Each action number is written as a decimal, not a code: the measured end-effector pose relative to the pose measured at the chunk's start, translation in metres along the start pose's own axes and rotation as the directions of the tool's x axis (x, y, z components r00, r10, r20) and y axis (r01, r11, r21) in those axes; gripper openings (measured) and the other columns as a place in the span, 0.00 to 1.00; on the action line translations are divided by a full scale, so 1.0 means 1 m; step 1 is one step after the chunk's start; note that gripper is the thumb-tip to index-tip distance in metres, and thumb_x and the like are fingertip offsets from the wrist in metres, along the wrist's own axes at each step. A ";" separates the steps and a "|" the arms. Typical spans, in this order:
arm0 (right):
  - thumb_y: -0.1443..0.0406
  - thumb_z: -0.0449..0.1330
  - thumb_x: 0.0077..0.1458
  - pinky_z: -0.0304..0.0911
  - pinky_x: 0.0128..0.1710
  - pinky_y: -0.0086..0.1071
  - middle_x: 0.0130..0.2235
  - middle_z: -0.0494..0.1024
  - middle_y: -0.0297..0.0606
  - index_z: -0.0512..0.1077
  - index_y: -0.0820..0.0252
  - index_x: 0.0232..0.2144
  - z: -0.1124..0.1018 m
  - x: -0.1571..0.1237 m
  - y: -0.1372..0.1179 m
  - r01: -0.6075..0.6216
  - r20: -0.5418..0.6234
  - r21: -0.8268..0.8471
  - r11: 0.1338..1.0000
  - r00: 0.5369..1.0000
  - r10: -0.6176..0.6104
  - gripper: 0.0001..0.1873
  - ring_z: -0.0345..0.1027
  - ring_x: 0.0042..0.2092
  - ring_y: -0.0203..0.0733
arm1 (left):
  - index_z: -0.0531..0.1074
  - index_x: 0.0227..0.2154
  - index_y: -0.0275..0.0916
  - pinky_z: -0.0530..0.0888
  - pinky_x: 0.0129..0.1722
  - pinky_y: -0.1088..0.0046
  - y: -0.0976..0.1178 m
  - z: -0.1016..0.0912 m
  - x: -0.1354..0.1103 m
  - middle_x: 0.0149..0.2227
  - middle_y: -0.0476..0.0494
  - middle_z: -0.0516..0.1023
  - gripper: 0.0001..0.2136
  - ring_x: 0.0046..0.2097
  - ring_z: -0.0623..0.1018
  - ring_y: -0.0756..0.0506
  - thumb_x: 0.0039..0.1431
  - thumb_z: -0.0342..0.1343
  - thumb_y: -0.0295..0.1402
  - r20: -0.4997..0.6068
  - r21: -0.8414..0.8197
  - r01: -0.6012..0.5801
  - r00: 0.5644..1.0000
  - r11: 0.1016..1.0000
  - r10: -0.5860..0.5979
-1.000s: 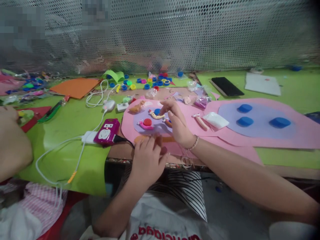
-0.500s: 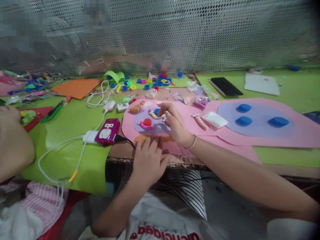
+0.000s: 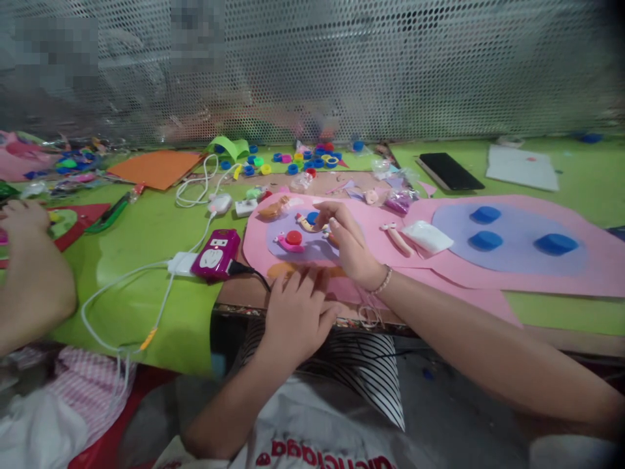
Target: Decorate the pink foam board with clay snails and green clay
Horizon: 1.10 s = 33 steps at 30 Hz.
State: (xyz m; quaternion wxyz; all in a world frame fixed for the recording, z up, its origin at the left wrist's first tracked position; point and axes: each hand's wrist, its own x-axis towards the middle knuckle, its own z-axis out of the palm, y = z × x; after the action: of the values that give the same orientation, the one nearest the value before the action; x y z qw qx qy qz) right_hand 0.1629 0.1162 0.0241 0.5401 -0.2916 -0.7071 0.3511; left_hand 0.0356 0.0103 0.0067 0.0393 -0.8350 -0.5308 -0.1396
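My left hand [image 3: 297, 316] lies flat, fingers stretched, on the near edge of the pink paper shape [image 3: 254, 244], touching an orange strip [image 3: 280, 268]. Above the purple oval [image 3: 312, 255] on that paper, my right hand [image 3: 350, 251] bends its fingers down at a blue cap [image 3: 311, 218], which sits on a cream snail-like figure [image 3: 305, 225]. The fingertips appear to grip the cap; their contact is partly hidden. Left of it is a pink snail-like figure [image 3: 291, 247] bearing a red cap [image 3: 293, 237]. A brown figure [image 3: 333, 239] is partly covered by my right hand.
Right of my hand lie a cream figure with eyes [image 3: 399, 240], a white packet [image 3: 427, 236] and another pink shape [image 3: 603, 257] with blue caps [image 3: 556, 243]. A purple socket block [image 3: 215, 255] with cables stands left. A phone [image 3: 450, 170] lies behind. Another person's arm [image 3: 36, 286] rests far left.
The whole view has shifted slightly, so the table things appear a little further right. Both my hands stay at nearly the same places on the paper. The other person's hand now shows more.
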 end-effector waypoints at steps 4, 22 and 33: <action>0.60 0.44 0.61 0.62 0.42 0.39 0.35 0.67 0.37 0.62 0.57 0.45 0.001 0.001 -0.001 0.009 0.000 -0.011 1.000 1.000 -0.009 0.14 0.63 0.38 0.40 | 0.62 0.57 0.37 0.62 0.54 0.53 0.001 -0.002 -0.001 0.59 0.34 0.63 0.25 0.56 0.65 0.35 0.60 0.45 0.44 -0.001 0.031 0.025 1.000 0.999 -0.025; 0.60 0.43 0.61 0.62 0.41 0.39 0.34 0.65 0.36 0.62 0.58 0.44 0.001 0.002 0.004 0.013 0.015 -0.008 1.000 1.000 -0.013 0.14 0.63 0.37 0.39 | 0.64 0.54 0.32 0.56 0.58 0.51 -0.055 -0.012 -0.044 0.55 0.36 0.69 0.23 0.58 0.64 0.38 0.61 0.44 0.42 -0.032 0.106 0.171 0.985 0.980 -0.169; 0.59 0.44 0.61 0.63 0.41 0.38 0.33 0.66 0.36 0.62 0.57 0.44 0.002 0.002 0.005 -0.001 0.034 -0.015 1.000 0.999 0.001 0.14 0.62 0.37 0.39 | 0.67 0.52 0.33 0.58 0.56 0.50 -0.054 -0.010 -0.040 0.51 0.35 0.72 0.22 0.55 0.66 0.37 0.61 0.43 0.42 -0.060 0.094 0.185 0.982 0.978 -0.180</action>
State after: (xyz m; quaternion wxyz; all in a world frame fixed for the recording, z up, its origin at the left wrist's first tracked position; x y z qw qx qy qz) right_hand 0.1608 0.1207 0.0210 0.5257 -0.2900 -0.7186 0.3509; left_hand -0.0306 -0.0039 0.0010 0.0812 -0.7760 -0.6102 -0.1376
